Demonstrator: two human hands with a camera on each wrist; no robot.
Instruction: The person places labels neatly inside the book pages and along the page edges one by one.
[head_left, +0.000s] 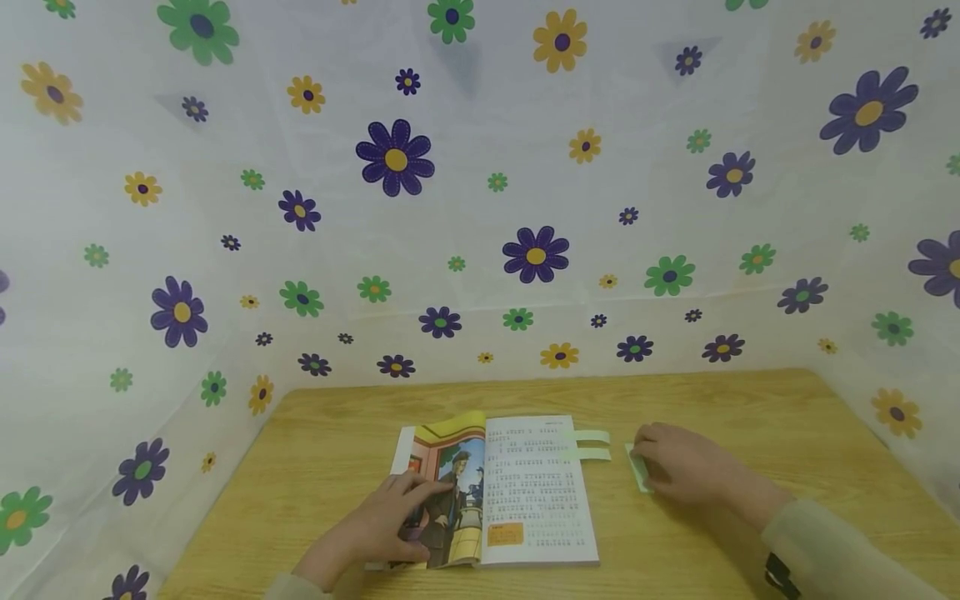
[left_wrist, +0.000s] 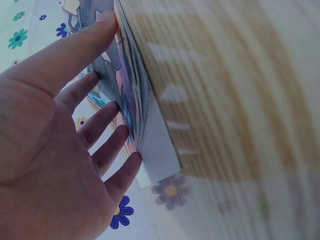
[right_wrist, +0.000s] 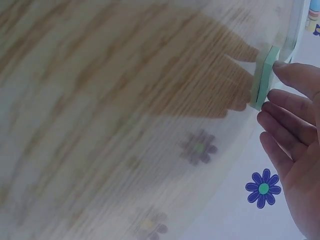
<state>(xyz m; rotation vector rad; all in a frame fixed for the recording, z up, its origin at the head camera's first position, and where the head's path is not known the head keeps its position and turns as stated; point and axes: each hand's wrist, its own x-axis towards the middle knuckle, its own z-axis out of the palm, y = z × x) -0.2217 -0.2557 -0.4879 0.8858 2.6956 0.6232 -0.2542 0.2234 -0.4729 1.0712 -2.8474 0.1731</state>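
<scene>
An open book (head_left: pixel 536 467) lies on the wooden table, with a colour picture (head_left: pixel 468 479) on its left page and print on the right. My left hand (head_left: pixel 386 517) rests on the picture page, fingers spread; in the left wrist view its fingertips touch the page near the outer edge. Two pale green sticky strips (head_left: pixel 594 436) stick out from the book's right edge. To the right of the book, my right hand (head_left: pixel 686 468) holds a small light green pad of sticky notes (right_wrist: pixel 265 77) between thumb and fingers. Part of the pad is hidden under that hand in the head view.
The wooden table (head_left: pixel 337 417) runs back to a white cloth with printed flowers (head_left: pixel 480 208), which hangs behind it and on both sides. Long pale sleeves cover both forearms, and a dark strap (head_left: pixel 782 575) shows at the right one.
</scene>
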